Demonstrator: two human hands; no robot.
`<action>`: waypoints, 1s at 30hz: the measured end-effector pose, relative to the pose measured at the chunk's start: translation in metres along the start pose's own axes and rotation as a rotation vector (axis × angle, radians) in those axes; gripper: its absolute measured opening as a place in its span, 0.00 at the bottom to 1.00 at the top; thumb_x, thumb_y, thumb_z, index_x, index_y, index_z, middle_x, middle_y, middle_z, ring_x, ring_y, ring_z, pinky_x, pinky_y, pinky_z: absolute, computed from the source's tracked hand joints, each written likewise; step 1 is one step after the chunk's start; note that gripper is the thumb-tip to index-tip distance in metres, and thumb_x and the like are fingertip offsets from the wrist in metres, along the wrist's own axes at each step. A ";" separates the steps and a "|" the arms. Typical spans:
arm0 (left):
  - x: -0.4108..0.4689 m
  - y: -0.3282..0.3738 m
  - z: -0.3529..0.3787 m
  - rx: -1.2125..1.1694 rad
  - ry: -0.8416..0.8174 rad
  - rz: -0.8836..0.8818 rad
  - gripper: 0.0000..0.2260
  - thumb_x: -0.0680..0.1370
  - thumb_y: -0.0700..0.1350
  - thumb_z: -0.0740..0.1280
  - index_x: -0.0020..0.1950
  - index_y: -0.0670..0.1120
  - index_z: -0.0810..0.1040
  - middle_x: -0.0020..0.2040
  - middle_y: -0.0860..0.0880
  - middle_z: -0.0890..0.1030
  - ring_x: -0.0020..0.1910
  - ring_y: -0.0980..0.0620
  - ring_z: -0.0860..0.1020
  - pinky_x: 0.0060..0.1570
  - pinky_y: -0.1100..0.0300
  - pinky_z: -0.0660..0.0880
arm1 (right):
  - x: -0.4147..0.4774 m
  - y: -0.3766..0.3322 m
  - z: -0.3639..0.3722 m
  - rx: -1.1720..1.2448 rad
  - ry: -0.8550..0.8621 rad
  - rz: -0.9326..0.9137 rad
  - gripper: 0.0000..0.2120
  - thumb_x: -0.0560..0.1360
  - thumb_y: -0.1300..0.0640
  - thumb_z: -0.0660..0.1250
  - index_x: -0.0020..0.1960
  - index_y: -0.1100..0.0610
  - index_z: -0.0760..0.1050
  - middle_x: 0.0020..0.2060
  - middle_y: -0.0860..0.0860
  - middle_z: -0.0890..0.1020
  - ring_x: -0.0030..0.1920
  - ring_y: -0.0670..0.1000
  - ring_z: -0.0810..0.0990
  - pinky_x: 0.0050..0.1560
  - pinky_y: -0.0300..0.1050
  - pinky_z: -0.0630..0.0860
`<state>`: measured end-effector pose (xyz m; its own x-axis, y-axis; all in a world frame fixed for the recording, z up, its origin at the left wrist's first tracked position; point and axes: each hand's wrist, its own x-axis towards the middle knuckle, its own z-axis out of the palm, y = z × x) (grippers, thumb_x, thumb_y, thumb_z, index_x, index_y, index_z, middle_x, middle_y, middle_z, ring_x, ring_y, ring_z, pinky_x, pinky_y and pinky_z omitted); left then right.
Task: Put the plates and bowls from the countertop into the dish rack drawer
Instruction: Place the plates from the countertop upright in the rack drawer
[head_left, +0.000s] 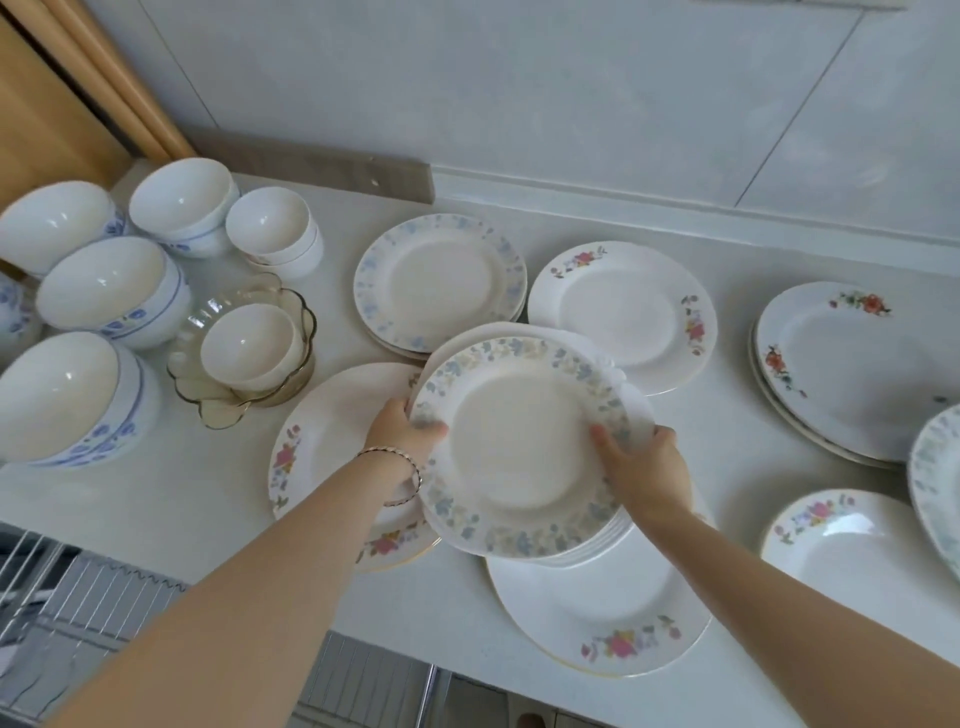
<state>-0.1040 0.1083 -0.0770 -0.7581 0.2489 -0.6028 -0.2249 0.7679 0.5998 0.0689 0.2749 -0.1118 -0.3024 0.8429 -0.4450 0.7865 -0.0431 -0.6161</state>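
Note:
A stack of several plates (519, 447), topped by one with a blue-leaf rim, is held just above the white countertop (197, 483). My left hand (410, 431) grips its left edge, thumb on the rim. My right hand (641, 470) grips the right edge, thumb on top. Under the stack lie a pink-flower plate (322, 431) on the left and a larger pink-flower plate (613, 618) in front. The wire dish rack drawer (78, 608) is open at the lower left, below the counter edge.
White bowls with blue print (104, 291) crowd the far left, with an amber glass dish (244, 358) holding a small bowl. More plates lie behind (441, 283), (623, 312) and to the right (852, 369), (852, 545). A tiled wall rises behind.

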 end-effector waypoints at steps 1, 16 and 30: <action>-0.001 0.000 0.000 -0.008 0.003 -0.006 0.20 0.73 0.42 0.68 0.63 0.39 0.70 0.59 0.42 0.77 0.53 0.43 0.77 0.47 0.56 0.71 | -0.003 -0.002 -0.001 0.016 0.004 0.003 0.32 0.69 0.38 0.67 0.61 0.61 0.66 0.32 0.46 0.74 0.33 0.51 0.74 0.31 0.44 0.67; -0.109 -0.190 -0.138 -0.190 0.042 0.029 0.11 0.69 0.44 0.71 0.41 0.46 0.69 0.38 0.49 0.76 0.34 0.54 0.76 0.28 0.62 0.68 | -0.220 0.003 0.059 0.033 -0.052 -0.237 0.25 0.67 0.37 0.68 0.49 0.56 0.68 0.40 0.49 0.79 0.38 0.49 0.78 0.33 0.43 0.74; -0.098 -0.378 -0.216 0.187 -0.203 -0.152 0.13 0.69 0.45 0.71 0.48 0.51 0.71 0.42 0.54 0.76 0.38 0.57 0.76 0.30 0.63 0.70 | -0.360 0.092 0.236 -0.116 -0.257 0.118 0.29 0.70 0.38 0.66 0.58 0.61 0.67 0.40 0.50 0.76 0.42 0.54 0.78 0.41 0.48 0.76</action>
<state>-0.0772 -0.3341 -0.1313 -0.5827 0.2207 -0.7821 -0.1954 0.8961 0.3984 0.1229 -0.1590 -0.1618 -0.3196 0.6721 -0.6680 0.8762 -0.0589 -0.4784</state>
